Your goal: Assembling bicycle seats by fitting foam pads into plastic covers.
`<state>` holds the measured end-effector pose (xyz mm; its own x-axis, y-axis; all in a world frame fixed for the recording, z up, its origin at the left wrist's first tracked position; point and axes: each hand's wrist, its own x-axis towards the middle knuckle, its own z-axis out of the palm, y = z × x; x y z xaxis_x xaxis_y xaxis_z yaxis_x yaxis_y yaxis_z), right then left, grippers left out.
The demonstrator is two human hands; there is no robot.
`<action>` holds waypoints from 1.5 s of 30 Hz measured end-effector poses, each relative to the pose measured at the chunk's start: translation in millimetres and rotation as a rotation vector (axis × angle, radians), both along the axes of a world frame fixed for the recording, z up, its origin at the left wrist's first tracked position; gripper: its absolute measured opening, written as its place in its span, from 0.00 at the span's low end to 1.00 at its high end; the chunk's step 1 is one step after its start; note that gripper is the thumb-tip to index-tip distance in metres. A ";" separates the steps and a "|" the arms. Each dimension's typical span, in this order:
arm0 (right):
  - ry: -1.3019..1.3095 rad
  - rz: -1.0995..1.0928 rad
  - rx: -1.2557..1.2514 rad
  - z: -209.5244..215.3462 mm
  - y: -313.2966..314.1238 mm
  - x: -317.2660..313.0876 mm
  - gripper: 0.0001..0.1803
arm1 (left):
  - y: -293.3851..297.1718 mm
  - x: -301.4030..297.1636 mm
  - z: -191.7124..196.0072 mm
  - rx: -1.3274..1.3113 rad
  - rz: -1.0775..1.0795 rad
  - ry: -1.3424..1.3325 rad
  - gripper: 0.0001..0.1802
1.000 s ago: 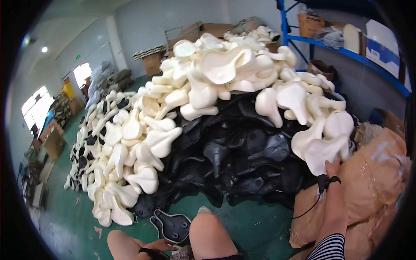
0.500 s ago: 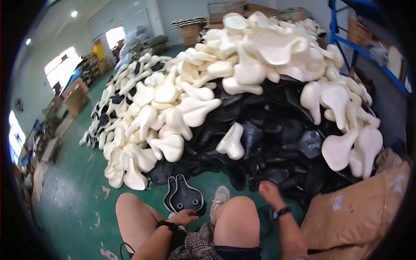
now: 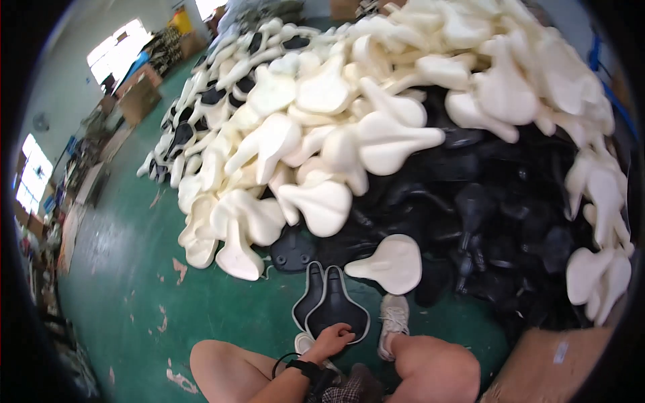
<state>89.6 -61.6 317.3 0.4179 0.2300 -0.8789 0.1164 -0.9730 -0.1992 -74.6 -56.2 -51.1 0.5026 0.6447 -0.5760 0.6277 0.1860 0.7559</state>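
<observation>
My left hand point(image 3: 332, 340) lies over the near, broad end of a black bicycle saddle shell point(image 3: 336, 307) with a pale rim. Its fingers are loosely bent, with gaps between them; no firm grip shows. A second pale-rimmed shell point(image 3: 308, 295) lies on the floor against the first one's left side. Just beyond my right shoe, a cream foam saddle pad point(image 3: 396, 264) rests flat at the front of the black heap, its narrow nose pointing left toward the shells. My right hand is out of view.
A high pile of cream foam saddle pads point(image 3: 322, 87) rises ahead. Black saddle parts point(image 3: 470, 208) are heaped at its right. One dark shell point(image 3: 293, 250) sits beyond the rimmed pair. A cardboard box point(image 3: 544, 366) stands at the near right, and the green floor point(image 3: 134, 282) stretches left.
My view has turned and come nearer the pile. The foam pad on the black heap has shifted nearer and turned, nose now left. My right hand has left view; my left stays by the shells.
</observation>
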 end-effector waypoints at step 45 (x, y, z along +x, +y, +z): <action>-1.112 1.053 1.269 -139.7 -109.6 38.5 0.03 | -174.5 -164.7 268.3 0.866 -0.117 0.437 0.20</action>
<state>128.1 -171.2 177.7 -0.1251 0.8786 0.4609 0.9854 0.1641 -0.0452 -239.3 -230.7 217.1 0.4450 0.8922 -0.0769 0.8643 -0.4054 0.2976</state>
